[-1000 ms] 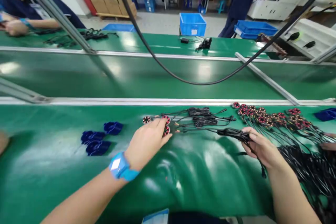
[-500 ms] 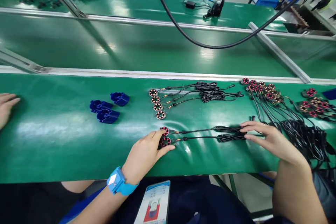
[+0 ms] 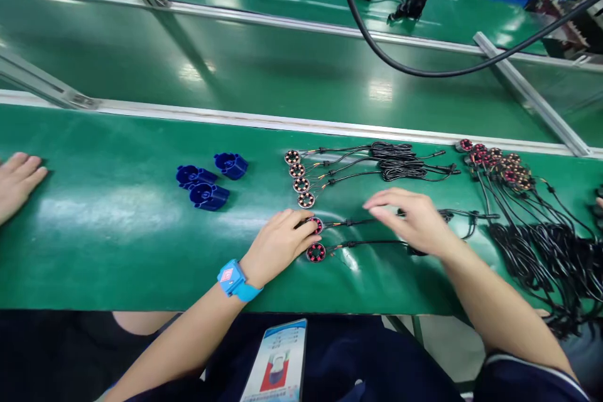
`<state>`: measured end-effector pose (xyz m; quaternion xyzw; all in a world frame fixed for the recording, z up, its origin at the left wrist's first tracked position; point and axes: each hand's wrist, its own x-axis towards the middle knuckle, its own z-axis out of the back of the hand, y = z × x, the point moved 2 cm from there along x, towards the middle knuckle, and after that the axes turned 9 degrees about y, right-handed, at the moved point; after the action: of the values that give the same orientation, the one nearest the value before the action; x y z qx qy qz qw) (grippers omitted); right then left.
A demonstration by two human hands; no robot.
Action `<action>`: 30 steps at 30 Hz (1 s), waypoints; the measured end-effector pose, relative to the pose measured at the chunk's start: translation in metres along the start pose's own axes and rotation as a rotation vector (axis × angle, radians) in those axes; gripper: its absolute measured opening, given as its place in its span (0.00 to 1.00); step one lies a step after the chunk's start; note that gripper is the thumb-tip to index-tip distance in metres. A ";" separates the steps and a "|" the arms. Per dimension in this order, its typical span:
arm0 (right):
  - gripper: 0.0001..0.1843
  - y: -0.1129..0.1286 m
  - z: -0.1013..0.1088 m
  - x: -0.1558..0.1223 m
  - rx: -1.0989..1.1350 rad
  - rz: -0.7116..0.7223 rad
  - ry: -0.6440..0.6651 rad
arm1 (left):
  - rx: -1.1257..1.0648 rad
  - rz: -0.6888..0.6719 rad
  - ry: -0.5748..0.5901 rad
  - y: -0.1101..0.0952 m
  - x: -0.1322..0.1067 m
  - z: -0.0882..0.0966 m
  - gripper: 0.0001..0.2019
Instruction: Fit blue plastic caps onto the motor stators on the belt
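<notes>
My left hand (image 3: 281, 243), with a blue wrist strap, is closed on a round motor stator (image 3: 317, 225) with red windings. Just below it lies a second red stator (image 3: 316, 252), near my thumb. A black cable (image 3: 362, 222) runs right from the held stator. My right hand (image 3: 412, 220) hovers over the cable bundles, fingers stretched to the left and thumb apart, with nothing visible in them. It hides part of both bundles. Behind, several stators with copper windings (image 3: 301, 184) stand in a column, their coiled cables (image 3: 393, 160) lying to the right.
Three dark blue plastic housings (image 3: 208, 195) lie left of the stators. A pile of stators (image 3: 511, 173) with tangled black cables (image 3: 532, 251) covers the right side. Another person's hand (image 3: 19, 182) rests at the far left. A metal rail (image 3: 235, 118) borders the green bench.
My left hand has shifted from both red stators to the upper one, and the two stand farther apart. My right hand has moved left along the cables. The view has shifted slightly.
</notes>
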<state>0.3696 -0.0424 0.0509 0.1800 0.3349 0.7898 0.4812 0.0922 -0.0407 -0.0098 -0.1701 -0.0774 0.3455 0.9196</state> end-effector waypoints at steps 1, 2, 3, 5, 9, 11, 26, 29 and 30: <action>0.14 0.008 -0.015 0.018 0.029 0.031 0.084 | -0.021 -0.015 -0.028 0.000 0.000 -0.002 0.11; 0.15 0.014 -0.028 0.033 0.048 0.057 0.140 | -0.051 -0.027 -0.063 0.000 -0.001 -0.003 0.09; 0.15 0.017 -0.039 0.045 0.061 0.074 0.184 | -0.085 -0.035 -0.099 0.000 -0.002 -0.004 0.08; 0.15 0.018 -0.054 0.059 0.087 0.071 0.228 | -0.143 -0.038 -0.176 0.001 -0.004 -0.005 0.07; 0.17 0.009 -0.065 0.060 0.248 -0.087 0.344 | -0.190 -0.019 -0.279 0.004 -0.006 -0.005 0.12; 0.17 0.004 -0.065 0.056 0.357 -0.163 0.390 | -0.205 -0.004 -0.291 0.005 -0.006 -0.005 0.13; 0.10 0.009 -0.058 0.055 0.149 -0.076 0.225 | -0.188 0.038 -0.229 0.004 -0.003 -0.001 0.18; 0.11 0.016 -0.042 0.045 0.103 -0.040 0.115 | -0.204 0.031 -0.292 0.004 -0.009 0.005 0.19; 0.12 0.018 -0.038 0.040 0.133 -0.058 0.101 | -0.214 0.006 -0.313 0.002 -0.013 0.006 0.19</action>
<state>0.3162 -0.0263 0.0355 0.1616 0.4155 0.7597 0.4735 0.0800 -0.0461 -0.0049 -0.2112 -0.2554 0.3603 0.8720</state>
